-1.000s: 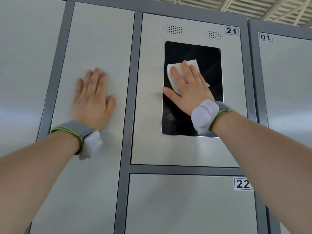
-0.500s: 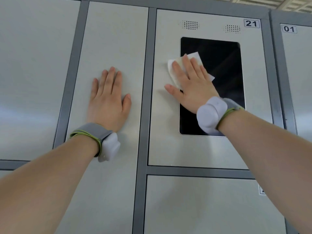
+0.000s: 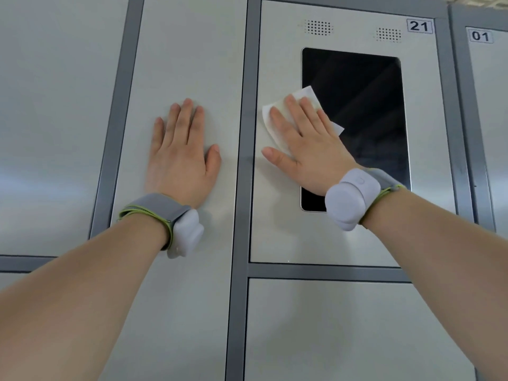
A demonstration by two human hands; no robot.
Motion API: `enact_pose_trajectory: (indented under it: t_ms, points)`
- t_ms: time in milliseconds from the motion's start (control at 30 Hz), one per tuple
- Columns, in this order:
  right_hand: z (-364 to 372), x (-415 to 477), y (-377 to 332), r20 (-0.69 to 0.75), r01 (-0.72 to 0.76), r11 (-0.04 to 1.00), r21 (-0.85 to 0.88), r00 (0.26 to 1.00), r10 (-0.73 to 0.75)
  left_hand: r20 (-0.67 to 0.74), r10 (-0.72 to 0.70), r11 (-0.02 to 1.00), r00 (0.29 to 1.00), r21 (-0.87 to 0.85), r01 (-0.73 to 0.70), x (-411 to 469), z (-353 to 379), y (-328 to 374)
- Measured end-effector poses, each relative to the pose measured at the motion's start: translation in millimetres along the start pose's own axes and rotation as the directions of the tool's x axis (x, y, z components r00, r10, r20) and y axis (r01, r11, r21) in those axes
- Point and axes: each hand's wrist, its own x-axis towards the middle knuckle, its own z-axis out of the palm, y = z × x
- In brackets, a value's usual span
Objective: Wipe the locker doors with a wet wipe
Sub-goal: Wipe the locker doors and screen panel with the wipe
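The wet wipe (image 3: 307,92) is being pressed flat against door 21 (image 3: 277,224) by the right hand (image 3: 309,152), whose fingers (image 3: 296,114) are being kept straight and released, curled round nothing. The wipe is being held over the dark screen's (image 3: 360,105) edge at 9 o'clock. The left hand (image 3: 181,163) is being rested flat, fingers released, on the plain door (image 3: 189,50) at the wipe's 9 o'clock.

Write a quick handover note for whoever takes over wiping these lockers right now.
Left grip: flat, open, resting on the plain door left of 21, holding nothing.
Right grip: flat, pressing the wet wipe onto door 21, across the left edge of its dark screen.
Done: cannot tell which surfaces are already wiped.
To do: finish door 21 and its screen, then the other doors.
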Motion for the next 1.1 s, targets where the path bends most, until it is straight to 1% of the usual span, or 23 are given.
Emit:
enact_pose_trajectory:
  t_ms: [100, 200, 300, 367, 433, 567, 667, 733, 800, 967, 1033, 1100]
  points:
    - [-5, 14, 9, -0.01, -0.048, 0.999, -0.017, 0.999, 0.048, -0.005, -0.006, 1.0, 1.0, -0.003, 0.006, 0, 0, 1]
    - [-13, 40, 13, -0.021, -0.173, 0.984, 0.031, 0.985, 0.173, -0.025, 0.007, 1.0, 1.0, 0.002, -0.007, 0, 2, -1]
    - [-13, 55, 8, -0.03, -0.225, 0.972, 0.064, 0.973, 0.228, -0.022, 0.01, 1.0, 1.0, 0.002, -0.01, 0, 2, -1]
    - [-9, 53, 1, -0.054, -0.204, 0.978, 0.044, 0.977, 0.206, -0.01, 0.002, 1.0, 1.0, -0.001, -0.002, 0, 2, 0]
    - [-4, 44, -6, -0.064, -0.143, 0.99, 0.019, 0.988, 0.144, -0.009, -0.001, 1.0, 1.0, 0.002, 0.001, 0, 1, 1]
    - [6, 20, -16, -0.03, 0.025, 1.0, -0.017, 0.999, -0.025, 0.006, -0.004, 1.0, 1.0, -0.004, 0.004, 0, 0, 0]
    - [7, 2, -15, 0.001, 0.166, 0.986, -0.009, 0.986, -0.166, 0.002, 0.003, 1.0, 1.0, 0.001, -0.003, 0, 0, 1]
    - [2, -3, -8, 0.039, 0.223, 0.975, 0.001, 0.974, -0.223, 0.006, 0.003, 1.0, 1.0, 0.007, -0.004, -1, 0, 1]
    - [-4, 1, -2, 0.038, 0.213, 0.977, -0.014, 0.977, -0.212, 0.012, 0.004, 1.0, 1.0, 0.007, -0.004, 0, 0, 0]
    - [-6, 33, -6, -0.028, 0.017, 1.0, -0.002, 0.999, -0.017, 0.009, 0.004, 1.0, 1.0, -0.001, -0.004, -1, 0, 0]
    - [-4, 35, -11, -0.046, 0.007, 1.0, -0.008, 0.999, -0.008, 0.01, 0.009, 1.0, 1.0, -0.001, -0.009, 0, 0, 0]
    - [0, 27, -14, -0.048, 0.056, 0.998, -0.016, 0.997, -0.057, 0.013, 0.01, 1.0, 1.0, -0.004, -0.01, -1, 0, -1]
